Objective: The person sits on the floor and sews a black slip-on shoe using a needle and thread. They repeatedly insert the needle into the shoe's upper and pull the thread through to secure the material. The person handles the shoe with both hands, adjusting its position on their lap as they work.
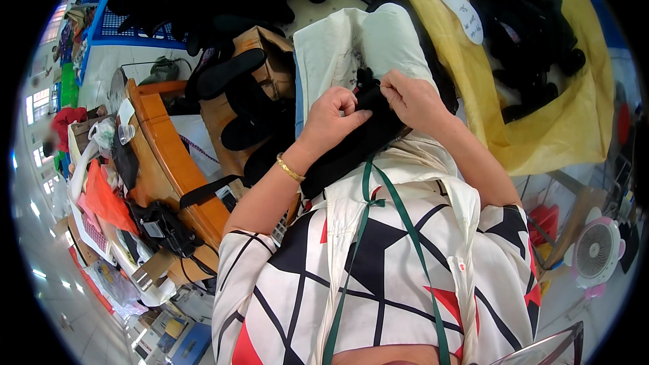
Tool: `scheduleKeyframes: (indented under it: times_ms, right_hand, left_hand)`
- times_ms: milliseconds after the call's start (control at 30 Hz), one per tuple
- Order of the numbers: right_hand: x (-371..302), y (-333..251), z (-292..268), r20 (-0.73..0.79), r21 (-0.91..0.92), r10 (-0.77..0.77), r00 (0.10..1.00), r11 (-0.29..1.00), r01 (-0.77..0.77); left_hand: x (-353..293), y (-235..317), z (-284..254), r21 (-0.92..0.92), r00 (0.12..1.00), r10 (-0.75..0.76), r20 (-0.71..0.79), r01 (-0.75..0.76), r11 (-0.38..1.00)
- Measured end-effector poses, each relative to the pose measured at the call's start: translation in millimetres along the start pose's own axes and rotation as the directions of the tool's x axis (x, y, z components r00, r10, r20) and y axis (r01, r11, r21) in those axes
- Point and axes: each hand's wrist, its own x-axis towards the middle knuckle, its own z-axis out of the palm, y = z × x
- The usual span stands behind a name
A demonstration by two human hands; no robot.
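Fingers of left hand [333, 119] and right hand [410, 100] curl nearly closed, hold unclear, at black piece [378, 108], mid-frame; likely fine handwork, next needing steadiness.

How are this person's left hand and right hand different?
The left hand has a gold bracelet on its wrist, while no bracelet shows at the right hand. The left hand also sits a little lower in the picture than the right hand. Both are bare, with bent fingers, close to black material.
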Motion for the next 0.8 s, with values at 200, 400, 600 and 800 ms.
scheduleKeyframes:
  times_ms: [200,400,600,800]
  right_hand:
    - [-8,-17,-9,-0.063,0.343,0.094,0.994,0.937,-0.067]
    - [-18,-74,-45,-0.143,0.59,-0.052,0.988,0.797,0.127]
    - [-32,-88,-50,0.049,0.65,-0.135,0.99,0.756,0.071]
    - [-36,-98,-38,0.281,0.56,-0.288,0.916,0.824,0.087]
  left_hand:
    - [11,-6,5,-0.06,0.975,-0.215,0.046,0.218,0.974]
    - [12,-11,9,-0.092,0.984,-0.176,0.032,0.178,0.98]
    - [10,38,-11,0.273,0.988,-0.139,-0.061,0.151,0.95]
    - [-6,37,1,0.013,0.925,-0.337,0.178,0.34,0.94]
